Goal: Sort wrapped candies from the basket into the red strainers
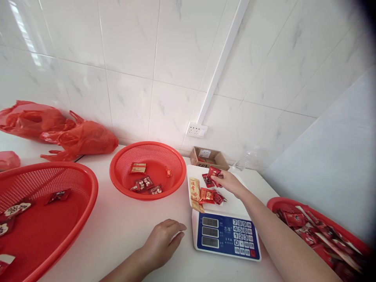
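My right hand [225,181] pinches a small red packet [214,171] above the white pan of a digital scale [226,235]. On the pan lie a dark red packet [208,180], a long gold packet [194,194] with red characters, and a red-and-gold packet [207,195] beside a smaller dark red one [218,197]. My left hand [163,241] is just left of the scale, over the white table; its fingers are slightly bent, the thumb apart, and it holds nothing. The digits on the scale's displays are too faint to read.
A round red basket [147,144] holds several packets; a larger one [85,168] stands at the left. At the right, another red basket [273,200] is full of packets. Red plastic bags [85,137], a cardboard box [219,159] and a clear plastic container [246,159] sit along the wall.
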`<action>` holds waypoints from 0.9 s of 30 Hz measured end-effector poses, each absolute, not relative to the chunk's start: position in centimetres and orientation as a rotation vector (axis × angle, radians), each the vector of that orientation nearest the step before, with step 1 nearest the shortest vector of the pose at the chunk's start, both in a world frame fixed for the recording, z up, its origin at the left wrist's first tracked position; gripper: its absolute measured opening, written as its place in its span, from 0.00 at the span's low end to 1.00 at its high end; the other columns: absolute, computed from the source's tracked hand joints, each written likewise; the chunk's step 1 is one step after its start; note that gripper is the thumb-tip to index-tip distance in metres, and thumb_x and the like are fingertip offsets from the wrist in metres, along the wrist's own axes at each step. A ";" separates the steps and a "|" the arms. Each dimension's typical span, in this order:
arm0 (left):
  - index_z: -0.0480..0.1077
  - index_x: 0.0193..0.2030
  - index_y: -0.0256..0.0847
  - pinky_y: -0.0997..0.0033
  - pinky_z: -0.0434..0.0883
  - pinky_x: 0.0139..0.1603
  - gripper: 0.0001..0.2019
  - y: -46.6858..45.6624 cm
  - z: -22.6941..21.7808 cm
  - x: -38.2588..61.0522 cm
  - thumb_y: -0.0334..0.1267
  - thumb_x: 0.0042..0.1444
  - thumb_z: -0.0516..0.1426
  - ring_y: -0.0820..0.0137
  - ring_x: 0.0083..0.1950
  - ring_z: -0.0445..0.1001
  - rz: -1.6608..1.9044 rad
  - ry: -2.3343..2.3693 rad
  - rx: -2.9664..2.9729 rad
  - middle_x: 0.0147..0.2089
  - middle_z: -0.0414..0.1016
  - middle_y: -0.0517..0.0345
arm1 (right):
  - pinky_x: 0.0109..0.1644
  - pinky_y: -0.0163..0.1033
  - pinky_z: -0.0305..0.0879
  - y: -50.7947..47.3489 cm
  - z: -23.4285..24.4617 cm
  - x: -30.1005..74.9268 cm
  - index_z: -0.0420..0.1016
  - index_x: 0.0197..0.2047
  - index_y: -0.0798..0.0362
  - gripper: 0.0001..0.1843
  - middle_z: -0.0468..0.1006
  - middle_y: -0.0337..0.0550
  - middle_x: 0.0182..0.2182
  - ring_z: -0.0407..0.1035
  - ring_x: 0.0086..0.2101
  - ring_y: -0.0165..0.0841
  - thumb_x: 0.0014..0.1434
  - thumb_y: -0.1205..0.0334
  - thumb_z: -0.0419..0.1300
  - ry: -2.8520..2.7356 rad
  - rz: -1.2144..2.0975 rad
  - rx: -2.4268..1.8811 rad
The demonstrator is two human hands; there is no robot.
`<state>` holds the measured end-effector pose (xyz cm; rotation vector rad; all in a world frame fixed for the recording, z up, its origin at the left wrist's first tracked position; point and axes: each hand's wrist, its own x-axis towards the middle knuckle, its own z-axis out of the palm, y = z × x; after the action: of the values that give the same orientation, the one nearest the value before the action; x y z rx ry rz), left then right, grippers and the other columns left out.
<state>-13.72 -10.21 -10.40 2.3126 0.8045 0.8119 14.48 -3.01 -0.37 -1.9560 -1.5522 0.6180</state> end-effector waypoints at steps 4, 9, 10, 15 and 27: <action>0.70 0.44 0.44 0.72 0.71 0.40 0.12 -10.2 -10.4 -13.7 0.34 0.59 0.48 0.69 0.40 0.74 0.801 0.797 2.314 0.38 0.76 0.55 | 0.29 0.34 0.63 -3.2 -0.3 14.4 0.73 0.38 0.51 0.13 0.79 0.39 0.31 0.71 0.29 0.32 0.48 0.56 0.59 -1.677 0.721 -1.906; 0.70 0.43 0.45 0.73 0.72 0.40 0.12 -10.2 -10.6 -13.7 0.35 0.59 0.48 0.69 0.38 0.74 0.809 0.817 2.315 0.37 0.76 0.55 | 0.30 0.35 0.63 -2.9 -0.4 14.9 0.74 0.39 0.50 0.14 0.78 0.39 0.28 0.71 0.26 0.31 0.47 0.56 0.60 -1.714 0.560 -2.035; 0.70 0.43 0.45 0.73 0.72 0.39 0.12 -10.2 -10.7 -13.7 0.34 0.59 0.48 0.69 0.38 0.74 0.810 0.819 2.317 0.37 0.76 0.56 | 0.29 0.35 0.63 -2.9 -0.4 15.0 0.73 0.39 0.50 0.14 0.77 0.38 0.26 0.70 0.25 0.31 0.48 0.55 0.60 -1.691 0.511 -2.063; 0.70 0.43 0.44 0.72 0.72 0.39 0.12 -10.1 -10.8 -13.6 0.34 0.58 0.48 0.69 0.39 0.74 0.800 0.811 2.319 0.38 0.76 0.55 | 0.27 0.34 0.63 -3.5 0.2 15.2 0.70 0.39 0.51 0.15 0.74 0.37 0.21 0.69 0.23 0.30 0.51 0.51 0.55 -1.568 0.438 -2.009; 0.70 0.45 0.44 0.71 0.71 0.42 0.12 -10.0 -11.0 -13.8 0.34 0.59 0.48 0.69 0.42 0.73 0.780 0.775 2.320 0.40 0.76 0.56 | 0.32 0.35 0.66 -7.6 -0.9 15.5 0.65 0.49 0.51 0.26 0.73 0.41 0.33 0.69 0.33 0.32 0.46 0.55 0.59 -1.209 0.661 -1.745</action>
<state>-13.76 -9.98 -10.99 2.3198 0.7750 0.7796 15.55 -7.64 -0.90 -1.7451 -1.2091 0.6610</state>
